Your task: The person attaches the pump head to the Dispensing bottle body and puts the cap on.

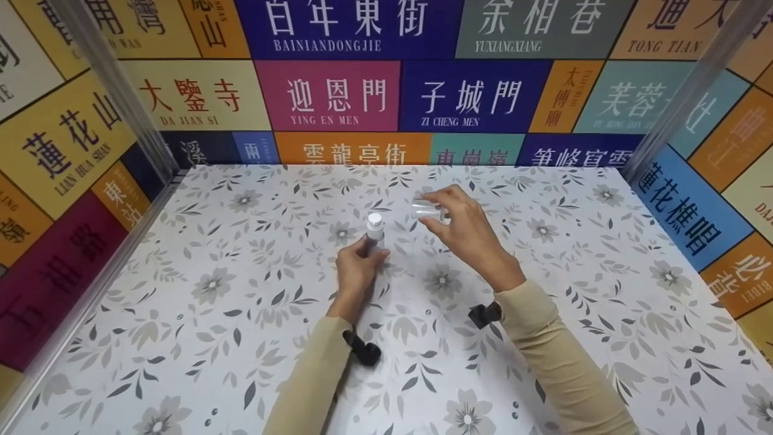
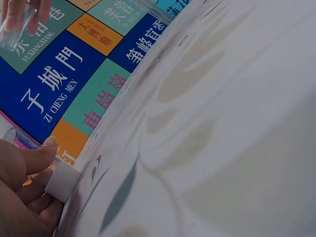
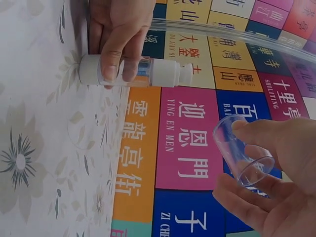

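Observation:
A small pump bottle with a clear body, white base and white pump head stands upright on the table. My left hand grips its body, thumb on one side and fingers on the other. In the left wrist view its white base shows at the tabletop. My right hand pinches a clear, hollow bottle cap between thumb and fingers, raised to the right of the bottle and apart from it. The bottle's white pump head is uncovered.
The table wears a white cover printed with grey flowers and leaves. Behind it and along both sides rise panels of coloured signs with Chinese lettering. Clear corner strips run up at the back. A dark wrist strap sits on each sleeve.

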A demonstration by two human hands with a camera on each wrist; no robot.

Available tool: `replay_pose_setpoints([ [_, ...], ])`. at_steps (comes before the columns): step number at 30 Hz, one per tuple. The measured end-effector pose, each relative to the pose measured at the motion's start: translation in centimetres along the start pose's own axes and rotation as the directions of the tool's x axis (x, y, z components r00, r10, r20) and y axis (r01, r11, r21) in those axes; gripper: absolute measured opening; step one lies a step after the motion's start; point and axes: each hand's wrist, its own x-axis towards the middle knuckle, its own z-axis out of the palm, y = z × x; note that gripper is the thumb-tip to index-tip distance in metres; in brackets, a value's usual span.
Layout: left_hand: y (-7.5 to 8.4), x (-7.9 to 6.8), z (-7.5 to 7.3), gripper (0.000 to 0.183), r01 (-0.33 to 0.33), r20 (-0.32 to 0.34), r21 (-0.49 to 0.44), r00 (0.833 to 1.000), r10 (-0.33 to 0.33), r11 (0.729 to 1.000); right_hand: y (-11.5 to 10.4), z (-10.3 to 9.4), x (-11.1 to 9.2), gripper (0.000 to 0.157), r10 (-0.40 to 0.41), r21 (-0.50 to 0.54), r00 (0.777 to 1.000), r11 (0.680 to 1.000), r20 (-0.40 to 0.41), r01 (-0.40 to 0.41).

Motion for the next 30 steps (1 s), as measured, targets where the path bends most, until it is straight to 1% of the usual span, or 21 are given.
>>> replay_pose_setpoints([
  [5, 0.0, -0.2, 0.0, 0.042, -0.015, -0.006, 0.003, 1.000, 0.015, 1.000, -0.5, 0.8, 0.6, 0.045, 0.001, -0.027, 1.000, 1.000, 0.026, 0.000],
  [7, 0.0, -0.2, 0.0, 0.043, -0.015, -0.008, 0.010, 1.000, 0.015, 1.000, -0.7, 1.2, 0.7, 0.042, 0.012, -0.028, 0.999, 1.000, 0.041, -0.011],
  [10, 0.0, -0.2, -0.1, 0.043, -0.011, -0.010, 0.016, 1.000, 0.011, 1.000, -0.9, 1.5, 0.9, 0.040, 0.008, -0.022, 0.999, 1.000, 0.052, -0.007],
  [14, 0.0, -0.1, -0.2, 0.042, -0.013, -0.008, 0.018, 1.000, 0.013, 1.000, -1.2, 2.0, 1.1, 0.037, -0.073, 0.009, 0.997, 0.997, 0.028, 0.072],
  [18, 0.1, -0.1, -0.2, 0.045, -0.015, -0.002, 0.032, 1.000, 0.015, 0.999, -1.6, 2.3, 1.5, 0.037, -0.146, 0.011, 0.989, 0.989, -0.011, 0.146],
  [23, 0.1, -0.1, -0.2, 0.046, -0.019, -0.002, 0.033, 1.000, 0.019, 0.999, -2.2, 2.7, 2.0, 0.042, -0.166, -0.032, 0.986, 0.986, -0.005, 0.166],
  [26, 0.1, -0.1, -0.3, 0.046, -0.015, -0.005, 0.024, 1.000, 0.015, 1.000, -2.5, 2.9, 2.3, 0.044, -0.171, -0.029, 0.985, 0.985, 0.006, 0.171],
  [30, 0.1, 0.0, -0.2, 0.046, -0.019, -0.006, 0.015, 1.000, 0.019, 1.000, -2.9, 3.2, 2.6, 0.041, -0.195, -0.031, 0.981, 0.980, 0.015, 0.195],
])
